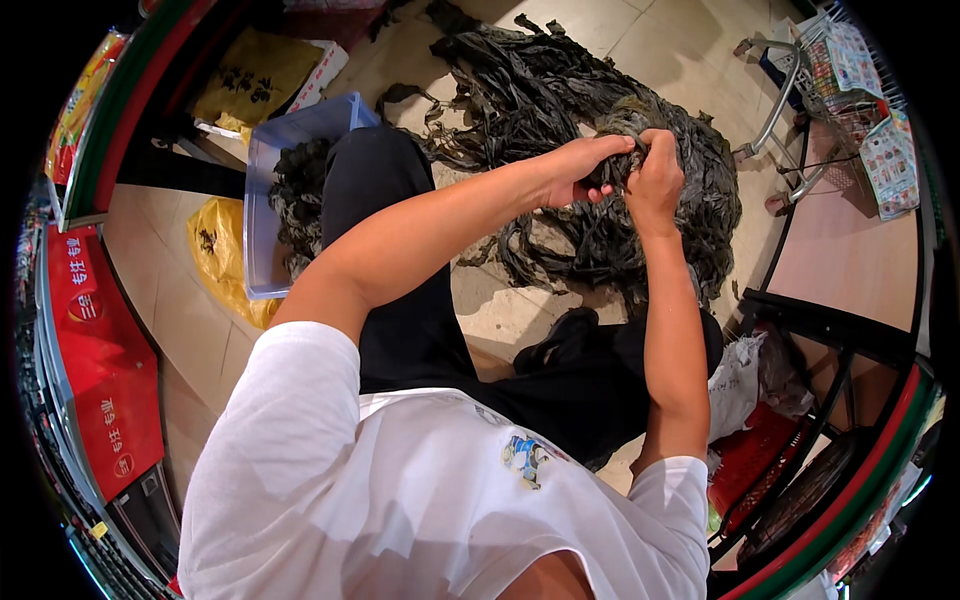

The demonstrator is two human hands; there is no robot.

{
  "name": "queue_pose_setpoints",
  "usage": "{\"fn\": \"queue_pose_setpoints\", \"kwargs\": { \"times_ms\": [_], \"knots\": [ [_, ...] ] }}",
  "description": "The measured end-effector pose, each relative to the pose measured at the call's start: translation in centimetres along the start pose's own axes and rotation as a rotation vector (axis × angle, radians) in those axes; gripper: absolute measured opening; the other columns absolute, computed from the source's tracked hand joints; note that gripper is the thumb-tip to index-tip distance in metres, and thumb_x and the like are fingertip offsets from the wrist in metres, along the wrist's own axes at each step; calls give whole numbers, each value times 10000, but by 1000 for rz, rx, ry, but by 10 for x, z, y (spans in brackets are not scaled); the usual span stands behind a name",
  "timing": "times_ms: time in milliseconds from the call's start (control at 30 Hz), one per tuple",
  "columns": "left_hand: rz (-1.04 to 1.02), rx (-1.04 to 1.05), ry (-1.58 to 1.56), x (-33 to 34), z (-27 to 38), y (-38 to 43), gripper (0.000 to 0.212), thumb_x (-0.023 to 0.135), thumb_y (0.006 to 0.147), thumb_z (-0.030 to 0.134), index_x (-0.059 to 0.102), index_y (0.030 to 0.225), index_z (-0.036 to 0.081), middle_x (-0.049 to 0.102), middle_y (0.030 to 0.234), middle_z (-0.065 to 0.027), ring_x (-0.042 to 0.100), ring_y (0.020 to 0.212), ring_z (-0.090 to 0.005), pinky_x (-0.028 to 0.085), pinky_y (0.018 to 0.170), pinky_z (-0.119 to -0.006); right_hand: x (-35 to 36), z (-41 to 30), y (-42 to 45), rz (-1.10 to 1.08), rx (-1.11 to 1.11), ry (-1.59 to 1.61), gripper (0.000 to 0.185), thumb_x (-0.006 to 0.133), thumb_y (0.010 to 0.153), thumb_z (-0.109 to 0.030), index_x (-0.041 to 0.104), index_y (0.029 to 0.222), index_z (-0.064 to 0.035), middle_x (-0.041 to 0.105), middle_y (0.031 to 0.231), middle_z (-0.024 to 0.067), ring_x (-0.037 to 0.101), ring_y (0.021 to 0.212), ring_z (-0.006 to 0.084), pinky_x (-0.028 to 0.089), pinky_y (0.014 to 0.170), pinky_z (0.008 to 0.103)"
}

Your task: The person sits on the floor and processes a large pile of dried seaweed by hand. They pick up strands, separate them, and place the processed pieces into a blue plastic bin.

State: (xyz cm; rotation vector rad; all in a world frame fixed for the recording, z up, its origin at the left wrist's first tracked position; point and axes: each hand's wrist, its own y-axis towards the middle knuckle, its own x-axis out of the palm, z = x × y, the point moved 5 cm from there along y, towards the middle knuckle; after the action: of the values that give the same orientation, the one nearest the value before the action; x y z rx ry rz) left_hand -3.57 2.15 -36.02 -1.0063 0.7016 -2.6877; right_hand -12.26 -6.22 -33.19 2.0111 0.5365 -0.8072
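Note:
My left hand (pixel 577 172) and my right hand (pixel 654 184) meet in front of me, both gripping a rolled or folded bundle of dried kelp (pixel 628 118). The left thumb lies along the bundle, and the right fingers are curled tightly beside it. Part of the bundle is hidden by my fingers. Beneath and beyond my hands, a large heap of dark dried kelp (pixel 525 90) spreads over the tiled floor. By my left knee stands a translucent bluish plastic bin (pixel 259 225), with kelp bundles (pixel 296 187) inside.
A yellow bag (pixel 225 255) lies left of the bin, and another yellow package (pixel 262 67) sits in a white box behind it. A shopping cart (pixel 802 112) stands at the far right. Nearer on the right are a red basket (pixel 750 457) and a black metal frame (pixel 825 319).

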Motion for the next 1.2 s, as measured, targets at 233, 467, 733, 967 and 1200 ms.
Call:
{"fn": "queue_pose_setpoints", "kwargs": {
  "times_ms": [233,467,733,967,1200],
  "knots": [
    [134,59,171,-1,8,-5,265,597,891,383,548,990,143,570,778,13,509,555,-91,405,443,-207,4,10,-7,-85,362,265,226,580,826,37,517,1036,-16,571,976,151,600,869,295,479,745,386],
    [-58,212,125,3,23,-1,341,618,888,366,486,1076,114,551,820,3,520,589,-86,457,501,-225,-15,5,-5,6,426,511,197,570,908,-48,574,1098,4,578,1031,129,609,896,236,493,772,339],
    [-157,211,116,2,16,4,374,504,954,399,556,1041,39,583,798,-50,486,562,-106,356,466,-230,-43,-9,8,-30,249,445,149,601,876,-34,589,1016,17,576,980,125,605,850,259,483,747,354],
    [-176,157,258,5,18,0,417,615,876,421,478,1175,166,559,926,30,530,783,-70,442,567,-252,-50,2,7,-306,316,526,139,629,862,-62,552,952,11,507,859,69,527,740,161,440,678,297],
    [-130,130,306,-7,14,7,818,705,807,439,218,1391,137,512,1167,-69,492,1048,-163,419,794,-385,-40,11,0,-363,646,887,119,601,913,-104,551,938,1,591,752,46,576,591,116,469,549,272]
  ]
}}
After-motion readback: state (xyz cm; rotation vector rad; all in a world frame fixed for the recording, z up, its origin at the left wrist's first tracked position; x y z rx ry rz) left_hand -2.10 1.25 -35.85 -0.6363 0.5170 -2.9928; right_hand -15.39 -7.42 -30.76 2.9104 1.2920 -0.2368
